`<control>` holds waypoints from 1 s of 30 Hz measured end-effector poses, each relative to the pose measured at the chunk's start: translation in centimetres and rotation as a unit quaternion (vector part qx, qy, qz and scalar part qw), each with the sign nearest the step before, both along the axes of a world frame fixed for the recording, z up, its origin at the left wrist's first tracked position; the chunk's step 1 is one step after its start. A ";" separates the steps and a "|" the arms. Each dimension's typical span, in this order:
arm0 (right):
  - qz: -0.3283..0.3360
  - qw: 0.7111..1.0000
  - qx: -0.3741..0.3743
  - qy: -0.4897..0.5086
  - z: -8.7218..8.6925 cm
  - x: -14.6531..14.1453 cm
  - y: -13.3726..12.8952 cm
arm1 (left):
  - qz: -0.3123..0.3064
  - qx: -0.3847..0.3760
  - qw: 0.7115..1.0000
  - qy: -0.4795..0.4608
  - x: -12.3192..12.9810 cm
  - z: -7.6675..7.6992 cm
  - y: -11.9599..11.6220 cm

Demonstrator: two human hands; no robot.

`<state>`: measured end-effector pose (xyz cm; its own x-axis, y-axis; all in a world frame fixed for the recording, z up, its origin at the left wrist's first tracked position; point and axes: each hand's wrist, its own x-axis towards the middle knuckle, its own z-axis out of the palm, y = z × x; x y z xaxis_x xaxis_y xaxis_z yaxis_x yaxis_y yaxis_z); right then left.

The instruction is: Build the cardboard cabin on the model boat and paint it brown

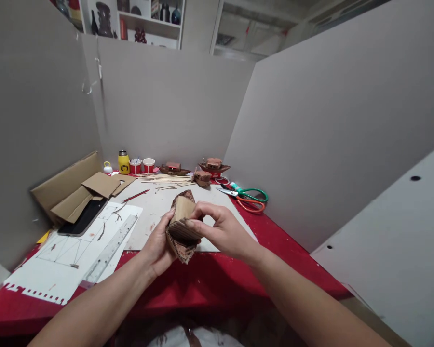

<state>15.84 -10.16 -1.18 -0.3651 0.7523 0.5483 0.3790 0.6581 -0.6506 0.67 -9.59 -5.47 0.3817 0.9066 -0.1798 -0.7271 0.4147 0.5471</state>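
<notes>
A small cardboard model boat [186, 251] is held up over the near edge of the red table, tilted, its pointed ends facing toward and away from me. My left hand [159, 243] wraps round its left side. In the boat's middle sits a bent piece of corrugated cardboard [184, 208], its ribbed face turned toward me. My right hand [217, 225] pinches the right edge of that piece between thumb and index finger. The left fingertips behind the boat are mostly hidden.
Green-and-orange-handled scissors [244, 196] lie right. Behind are thin sticks [166, 179], model boats [214, 166], paper cups [149, 165] and a yellow bottle [123, 163]. Left are cardboard sheets [70, 183], a phone [83, 219], a ruler [110, 250] and a drawing [54, 262]. Grey panels [311, 120] enclose the table.
</notes>
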 end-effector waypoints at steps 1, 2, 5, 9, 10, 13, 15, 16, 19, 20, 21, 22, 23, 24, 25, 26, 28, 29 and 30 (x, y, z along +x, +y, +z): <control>0.001 1.000 -0.014 0.003 0.1 0.0 0.1 | -0.002 0.002 1.000 0.002 -0.1 0.1 0.1; 0.001 1.000 -0.026 0.008 0.3 -0.1 0.3 | -0.004 0.004 1.000 0.005 -0.2 0.1 0.1; -0.006 0.999 -0.046 0.023 0.5 -0.2 0.8 | -0.014 0.010 1.000 0.015 -0.6 0.4 0.4; -0.032 0.998 -0.053 0.032 0.7 -0.2 2.0 | -0.034 0.014 0.999 0.034 -1.3 0.6 0.9; -0.035 0.997 -0.059 0.032 0.6 -0.2 2.3 | -0.038 0.016 0.998 0.038 -1.5 0.7 0.9; -0.036 0.995 -0.089 0.025 0.5 -0.1 3.0 | -0.046 0.025 0.998 0.044 -1.8 0.9 0.8; -0.036 0.993 -0.108 0.021 0.6 -0.2 3.1 | -0.048 0.034 0.997 0.046 -1.8 1.0 0.7; -0.037 0.993 -0.113 0.019 0.7 -0.2 3.1 | -0.049 0.040 0.997 0.048 -1.8 1.1 0.6; -0.034 0.992 -0.120 0.011 1.4 -0.5 2.7 | -0.039 0.062 0.996 0.046 -1.8 0.8 0.9; -0.033 0.992 -0.120 0.007 1.6 -0.7 2.6 | -0.029 0.072 0.996 0.042 -1.8 0.6 1.1; -0.033 0.992 -0.120 0.004 1.8 -0.8 2.5 | -0.018 0.082 0.996 0.038 -1.8 0.4 1.3; -0.033 0.992 -0.119 0.002 2.0 -1.0 2.4 | -0.008 0.093 0.995 0.035 -1.9 0.3 1.6; -0.033 0.993 -0.117 0.000 2.1 -1.1 2.5 | -0.002 0.104 0.994 0.034 -2.0 0.1 1.9; -0.033 0.993 -0.115 -0.001 2.3 -1.2 2.5 | 0.001 0.112 0.993 0.036 -2.1 0.1 2.2; -0.032 0.993 -0.112 -0.002 2.3 -1.3 2.6 | -0.001 0.120 0.992 0.041 -2.4 0.1 2.4; -0.031 0.993 -0.110 -0.002 2.3 -1.3 2.8 | -0.008 0.127 0.991 0.047 -2.6 0.1 2.4; -0.030 0.994 -0.105 -0.002 2.3 -1.3 3.1 | -0.026 0.144 0.987 0.060 -3.2 0.4 2.4; -0.030 0.994 -0.103 -0.002 2.2 -1.3 3.3 | -0.032 0.155 0.985 0.067 -3.4 0.5 2.3; -0.030 0.994 -0.101 -0.002 2.2 -1.3 3.5 | -0.034 0.166 0.983 0.073 -3.6 0.7 2.1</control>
<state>14.58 -6.70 1.04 -0.3181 0.8671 0.3834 0.4158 0.4911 -0.7655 -2.92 -7.47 -4.80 0.4355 0.8978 0.0650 -0.6082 0.2403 0.7565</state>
